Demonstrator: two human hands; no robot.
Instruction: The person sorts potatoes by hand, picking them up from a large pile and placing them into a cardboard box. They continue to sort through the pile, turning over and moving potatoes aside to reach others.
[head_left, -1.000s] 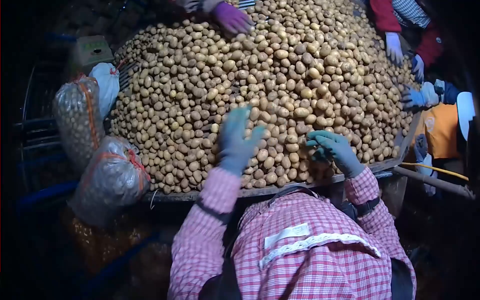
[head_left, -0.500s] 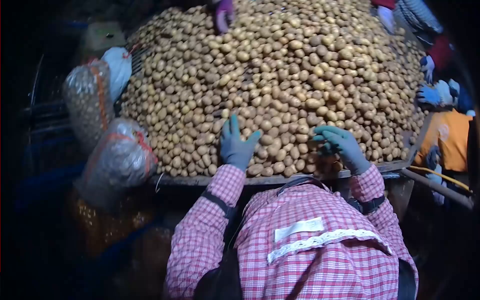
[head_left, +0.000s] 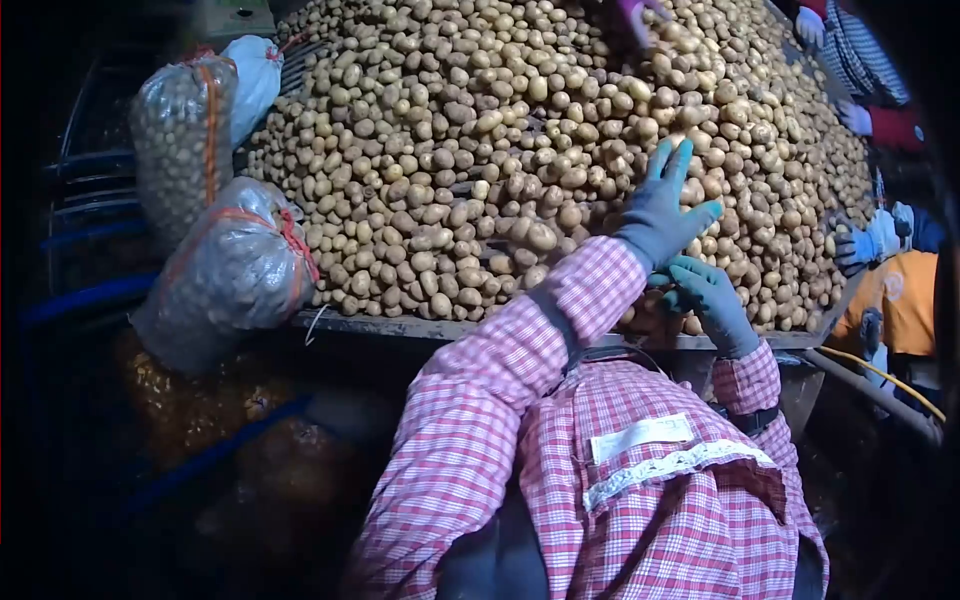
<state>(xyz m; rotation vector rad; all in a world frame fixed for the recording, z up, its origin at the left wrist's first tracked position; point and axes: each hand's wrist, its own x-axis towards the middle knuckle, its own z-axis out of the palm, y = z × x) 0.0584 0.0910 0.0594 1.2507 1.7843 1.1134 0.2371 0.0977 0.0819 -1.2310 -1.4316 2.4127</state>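
No writing can be read anywhere: the white patch [head_left: 640, 437] on the pink checked shirt is blank at this size. The left hand [head_left: 660, 205], in a blue-grey glove, reaches far forward on a stretched arm, fingers spread wide and apart, palm down over the heap of potatoes [head_left: 450, 150], holding nothing. The right hand [head_left: 705, 300], in a teal glove, lies below and just beside it, fingers curled among the potatoes at the near edge of the tabletop [head_left: 400, 328]; whether it grips one cannot be told. The potatoes are far too many to count and cover the tabletop ahead of and to both sides of the hands. Well to the left of the hands, two clear sacks [head_left: 225, 270] packed with potatoes and bound with orange ties lean at the tabletop's edge, with one white bag [head_left: 255, 75] behind them. Beyond the right hand, a co-worker's blue-gloved hand [head_left: 855, 245] rests at the heap's far side, beside an orange garment [head_left: 895, 300].
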